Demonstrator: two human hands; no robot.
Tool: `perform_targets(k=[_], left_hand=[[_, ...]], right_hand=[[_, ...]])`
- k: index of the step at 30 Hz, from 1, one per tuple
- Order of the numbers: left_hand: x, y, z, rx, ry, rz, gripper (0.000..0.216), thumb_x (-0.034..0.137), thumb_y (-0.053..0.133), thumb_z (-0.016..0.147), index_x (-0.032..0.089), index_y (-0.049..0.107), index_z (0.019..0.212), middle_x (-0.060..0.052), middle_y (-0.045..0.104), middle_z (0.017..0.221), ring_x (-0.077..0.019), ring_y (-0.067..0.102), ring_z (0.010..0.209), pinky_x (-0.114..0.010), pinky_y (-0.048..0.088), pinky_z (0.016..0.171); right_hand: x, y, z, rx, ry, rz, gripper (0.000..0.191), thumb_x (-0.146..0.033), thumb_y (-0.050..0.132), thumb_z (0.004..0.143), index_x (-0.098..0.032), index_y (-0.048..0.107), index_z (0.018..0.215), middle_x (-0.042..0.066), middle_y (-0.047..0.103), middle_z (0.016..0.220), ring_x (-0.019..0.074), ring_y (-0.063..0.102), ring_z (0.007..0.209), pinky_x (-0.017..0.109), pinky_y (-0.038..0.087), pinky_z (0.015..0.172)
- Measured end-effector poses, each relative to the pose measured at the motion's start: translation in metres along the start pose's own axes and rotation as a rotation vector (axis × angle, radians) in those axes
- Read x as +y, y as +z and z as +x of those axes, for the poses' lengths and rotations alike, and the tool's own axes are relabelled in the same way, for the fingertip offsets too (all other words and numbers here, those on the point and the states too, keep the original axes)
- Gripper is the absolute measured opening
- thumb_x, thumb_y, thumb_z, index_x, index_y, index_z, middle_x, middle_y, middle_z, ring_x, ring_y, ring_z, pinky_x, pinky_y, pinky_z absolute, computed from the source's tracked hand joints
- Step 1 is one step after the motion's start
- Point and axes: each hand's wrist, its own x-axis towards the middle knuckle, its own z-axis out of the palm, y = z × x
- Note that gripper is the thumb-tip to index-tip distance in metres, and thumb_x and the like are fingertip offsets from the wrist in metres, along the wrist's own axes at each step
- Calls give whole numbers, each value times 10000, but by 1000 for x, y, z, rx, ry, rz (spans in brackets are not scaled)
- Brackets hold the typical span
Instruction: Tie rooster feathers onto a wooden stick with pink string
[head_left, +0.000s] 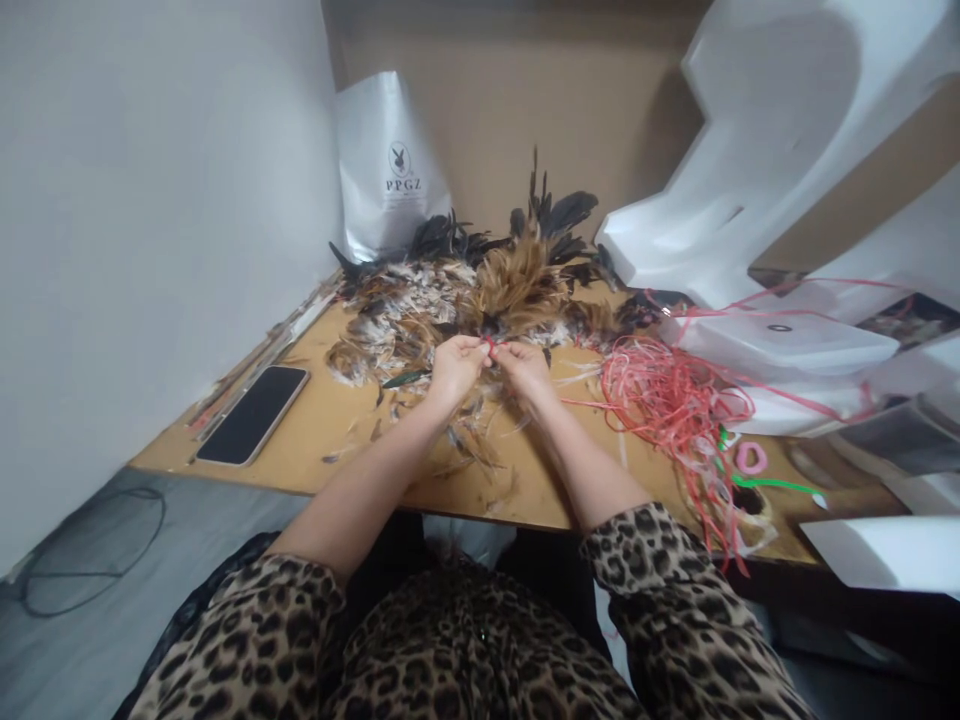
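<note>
My left hand [459, 364] and my right hand [523, 368] meet above the front of the table, fingertips almost touching. Both are closed in a pinch on a short red string [490, 346] at the base of a feather bunch [517, 285]. The bunch has brown and black feathers that fan upward and away from me. Behind and to the left lies a heap of brown, white and black feathers [420, 300]. Loose bits of feather [480, 440] are scattered on the wood below my wrists. How the string passes around the feather stems is too small to make out.
A phone [253, 415] lies at the table's left edge. A silver-white bag [390, 170] stands at the back left. To the right are a tangle of red strings [660, 390], a pink ring [751, 458], a green tie [780, 485] and white foam pieces [780, 340].
</note>
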Motion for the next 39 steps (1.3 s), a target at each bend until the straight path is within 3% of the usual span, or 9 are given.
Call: perform_targets(k=[3,10,14,17,23,29,32,34,39], left_hand=[[-5,1,5,3,27,53,95,161,649,683,116,573,718,18,564,502,-60,442,429,-186,324,483],[-9,-1,12,61,77,203,64,76,587,690,131,556,679,35,539,474,-77,485,449,-188,357,506],[-13,-5,16,86,91,299,53,93,577,704,131,562,670,27,545,494,-85,491,449,-197,363,499],[-17,-9,17,102,162,387,19,145,585,723,130,588,712,5,584,551,-102,534,501,-209,397,535],[-14,-12,2,80,416,685,160,162,545,765,137,655,879,-61,683,752,-145,611,667,-251,444,664],[-8,-10,-8,74,492,866,202,188,525,803,148,661,947,-80,688,806,-182,615,728,-289,444,710],[-8,-7,-10,51,461,790,229,174,539,795,147,657,989,-84,687,828,-180,613,750,-301,451,743],[-6,-3,-11,25,399,616,258,144,570,769,143,646,1016,-79,686,843,-160,612,760,-289,459,758],[10,7,-17,-100,-59,-11,217,184,658,733,105,636,934,-60,667,764,-86,569,586,-206,453,562]], right_hand=[[4,1,1,41,37,32,298,-430,706,564,-168,572,609,-53,465,453,87,418,504,215,311,519],[7,9,-3,102,1,35,175,-321,633,607,-152,587,610,-22,568,558,92,461,561,222,355,573],[8,13,-5,114,-51,11,171,-313,635,605,-148,595,582,-28,574,556,78,436,544,216,352,574],[7,13,-5,125,-3,52,189,-321,680,577,-148,605,593,-32,574,544,70,432,519,207,339,531],[0,9,-6,60,243,132,353,-458,763,534,-178,571,629,-107,305,330,45,183,314,219,113,331],[-3,8,-6,24,261,225,407,-426,807,494,-186,494,596,-111,310,330,34,182,294,200,104,287],[-6,6,-5,14,267,261,395,-394,801,519,-186,476,601,-119,288,341,28,180,301,187,115,289],[-9,2,-3,3,246,271,388,-374,802,521,-184,474,601,-122,286,348,24,177,304,182,113,294],[-17,-15,2,-117,185,303,394,-350,822,485,-164,488,581,-80,427,408,11,229,322,176,113,315]])
